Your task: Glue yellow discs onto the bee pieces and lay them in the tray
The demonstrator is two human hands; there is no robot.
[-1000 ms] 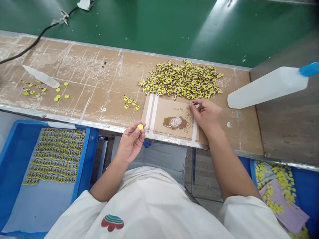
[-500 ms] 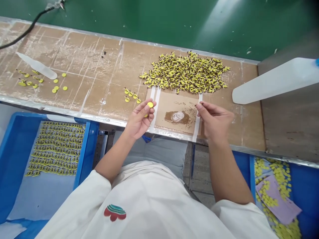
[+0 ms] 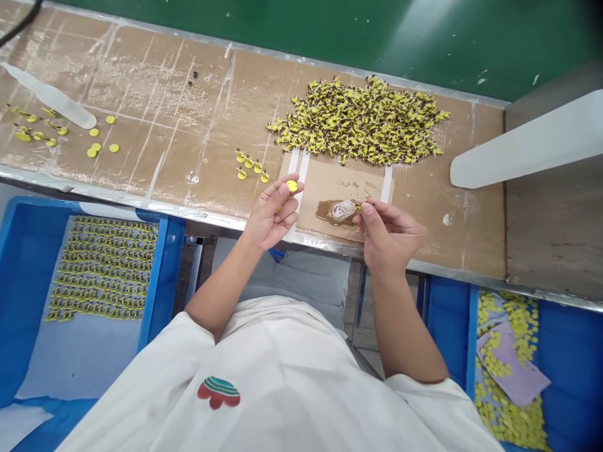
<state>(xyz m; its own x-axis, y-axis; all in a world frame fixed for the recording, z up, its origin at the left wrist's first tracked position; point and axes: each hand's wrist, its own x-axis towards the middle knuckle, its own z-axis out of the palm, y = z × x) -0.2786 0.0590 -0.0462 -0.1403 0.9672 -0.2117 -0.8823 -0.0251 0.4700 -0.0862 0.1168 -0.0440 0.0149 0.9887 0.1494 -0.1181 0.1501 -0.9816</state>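
Note:
My left hand [image 3: 273, 215] pinches a round yellow disc [image 3: 292, 186] between thumb and fingertip, and a bit of yellow shows behind its curled fingers. My right hand [image 3: 390, 235] is closed on a small yellow and dark figure [image 3: 360, 206], held at the right edge of a whitish blob [image 3: 343, 209] in a wet brown patch on the taped cardboard [image 3: 325, 179]. Behind both hands lies a large pile of yellow and dark figures [image 3: 362, 119]. Several discs with figures on them [image 3: 257, 166] stand left of my left hand.
A white bottle [image 3: 527, 141] lies at the right, by a metal wall. Another white bottle [image 3: 56, 100] lies far left near loose discs [image 3: 110, 119]. Below, a blue tray [image 3: 162, 276] holds rows of pieces; a right-hand bin [image 3: 471, 339] holds yellow discs and a purple sheet.
My right hand has moved left and down to the whitish blob, with the small figure at its fingertips. The view has shifted slightly. My left hand still pinches the disc.

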